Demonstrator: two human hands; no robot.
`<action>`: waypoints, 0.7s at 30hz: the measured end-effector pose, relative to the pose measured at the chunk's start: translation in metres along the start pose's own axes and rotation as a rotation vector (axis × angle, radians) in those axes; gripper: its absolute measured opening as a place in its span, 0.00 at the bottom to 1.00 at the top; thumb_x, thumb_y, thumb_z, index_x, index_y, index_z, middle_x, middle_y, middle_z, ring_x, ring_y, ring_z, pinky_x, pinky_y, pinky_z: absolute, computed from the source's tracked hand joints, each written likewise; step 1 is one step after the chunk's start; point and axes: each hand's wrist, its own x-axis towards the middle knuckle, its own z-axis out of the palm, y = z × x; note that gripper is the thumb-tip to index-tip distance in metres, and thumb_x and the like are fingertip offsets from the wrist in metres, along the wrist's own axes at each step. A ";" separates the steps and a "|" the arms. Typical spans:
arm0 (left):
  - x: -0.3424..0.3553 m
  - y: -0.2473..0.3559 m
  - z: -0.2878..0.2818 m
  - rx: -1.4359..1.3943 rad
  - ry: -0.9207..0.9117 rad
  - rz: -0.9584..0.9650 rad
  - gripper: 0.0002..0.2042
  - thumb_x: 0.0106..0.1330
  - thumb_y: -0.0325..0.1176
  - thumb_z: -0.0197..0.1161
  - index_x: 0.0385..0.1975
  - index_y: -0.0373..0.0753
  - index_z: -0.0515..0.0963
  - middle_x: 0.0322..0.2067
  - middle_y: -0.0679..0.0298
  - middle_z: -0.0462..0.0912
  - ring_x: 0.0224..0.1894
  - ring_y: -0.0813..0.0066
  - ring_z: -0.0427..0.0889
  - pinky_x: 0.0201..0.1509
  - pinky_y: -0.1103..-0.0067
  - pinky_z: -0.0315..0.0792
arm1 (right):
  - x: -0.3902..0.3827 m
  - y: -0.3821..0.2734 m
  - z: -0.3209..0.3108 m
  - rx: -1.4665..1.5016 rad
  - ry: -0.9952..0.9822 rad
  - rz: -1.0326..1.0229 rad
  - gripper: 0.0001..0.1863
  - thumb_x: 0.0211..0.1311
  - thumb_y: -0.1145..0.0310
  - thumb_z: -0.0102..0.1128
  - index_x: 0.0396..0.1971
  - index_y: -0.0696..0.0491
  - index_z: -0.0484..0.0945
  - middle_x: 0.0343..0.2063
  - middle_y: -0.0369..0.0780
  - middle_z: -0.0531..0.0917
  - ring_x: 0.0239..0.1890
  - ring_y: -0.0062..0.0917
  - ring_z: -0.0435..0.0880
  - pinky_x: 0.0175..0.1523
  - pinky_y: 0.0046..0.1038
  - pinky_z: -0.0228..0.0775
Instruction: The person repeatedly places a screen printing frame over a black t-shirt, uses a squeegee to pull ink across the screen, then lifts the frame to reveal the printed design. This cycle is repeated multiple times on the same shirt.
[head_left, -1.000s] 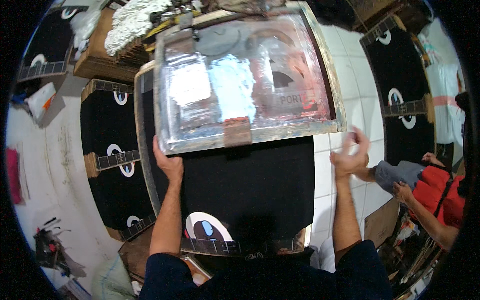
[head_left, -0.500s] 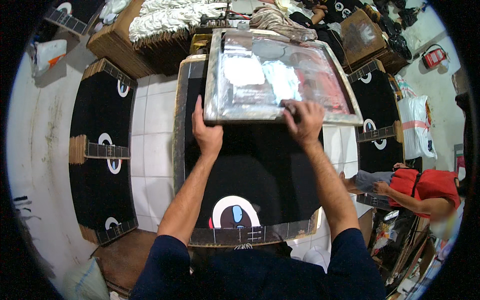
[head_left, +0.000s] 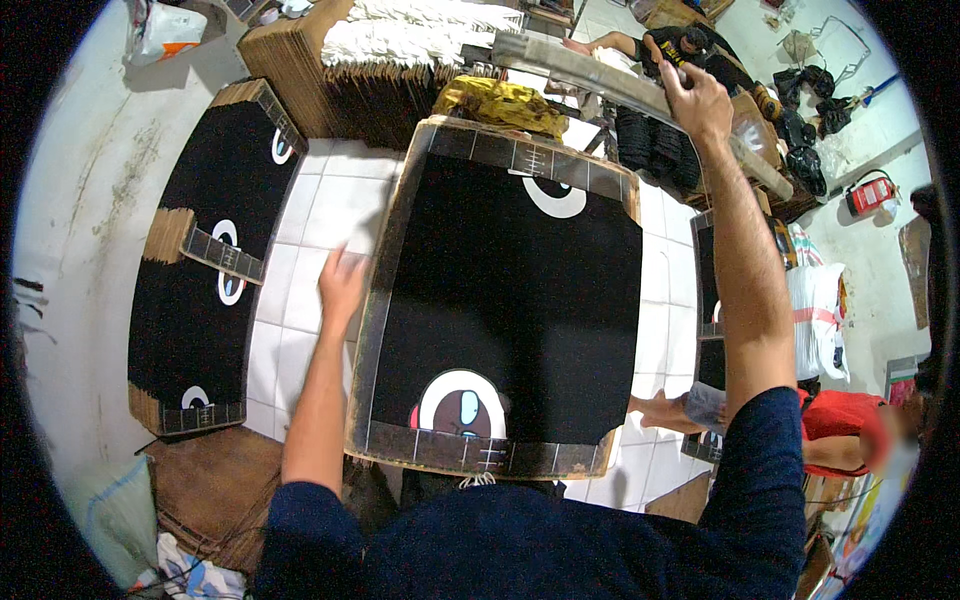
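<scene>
A black fabric panel (head_left: 510,290) lies flat on a board (head_left: 362,400) in front of me, with a white ring-shaped eye print (head_left: 465,375) at its near edge and another eye print (head_left: 555,198) at its far edge. My right hand (head_left: 700,105) is closed on a screen-printing frame (head_left: 590,85), raised and tilted beyond the board's far right. Only the frame's edge shows; its mesh face is hidden. My left hand (head_left: 343,280) hangs by the board's left edge, blurred, its fingers loosely apart and holding nothing.
Similar boards with black panels (head_left: 195,320) line the left, and more stand at right. Cardboard stacks (head_left: 300,60) and white cloth (head_left: 420,30) are at the back, beside a yellow wrapped bundle (head_left: 500,105). A person in red (head_left: 835,425) sits at right; another person (head_left: 670,48) is behind.
The screen frame has been lifted off the panel and tipped up to the back right in my right hand. My left hand has let go of it and dropped to the board's left side.
</scene>
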 end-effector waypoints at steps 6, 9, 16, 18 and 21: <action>-0.282 -0.216 -0.125 0.605 -0.250 -0.808 0.22 0.70 0.46 0.62 0.43 0.28 0.84 0.42 0.40 0.86 0.47 0.42 0.84 0.53 0.56 0.75 | 0.055 0.013 -0.004 -0.047 0.016 -0.002 0.42 0.60 0.26 0.51 0.60 0.44 0.83 0.54 0.47 0.86 0.58 0.43 0.84 0.64 0.42 0.74; -0.371 -0.249 -0.140 0.417 -0.189 -1.081 0.19 0.72 0.43 0.61 0.39 0.29 0.85 0.34 0.53 0.86 0.36 0.57 0.85 0.40 0.62 0.76 | 0.069 0.015 -0.009 -0.037 -0.013 -0.008 0.45 0.58 0.23 0.52 0.58 0.47 0.84 0.55 0.49 0.85 0.59 0.45 0.83 0.64 0.41 0.73; -0.402 -0.243 -0.132 -0.810 0.339 -1.143 0.11 0.74 0.35 0.60 0.43 0.33 0.83 0.30 0.62 0.83 0.30 0.65 0.82 0.33 0.68 0.73 | 0.097 0.036 -0.013 -0.017 -0.027 -0.024 0.38 0.63 0.30 0.55 0.53 0.50 0.86 0.48 0.49 0.88 0.52 0.40 0.87 0.59 0.35 0.74; -0.399 -0.241 -0.135 -0.652 0.276 -1.239 0.13 0.77 0.36 0.55 0.48 0.34 0.82 0.35 0.62 0.83 0.38 0.67 0.82 0.43 0.70 0.75 | 0.107 0.054 -0.009 0.020 -0.049 -0.002 0.33 0.67 0.36 0.57 0.53 0.50 0.86 0.45 0.46 0.89 0.47 0.30 0.86 0.56 0.29 0.73; -0.395 -0.244 -0.140 -0.492 0.104 -1.376 0.16 0.79 0.41 0.52 0.49 0.37 0.83 0.40 0.61 0.85 0.42 0.67 0.84 0.50 0.72 0.74 | 0.123 0.088 -0.001 0.124 -0.060 -0.086 0.29 0.70 0.43 0.59 0.54 0.54 0.86 0.47 0.42 0.89 0.50 0.25 0.85 0.59 0.26 0.71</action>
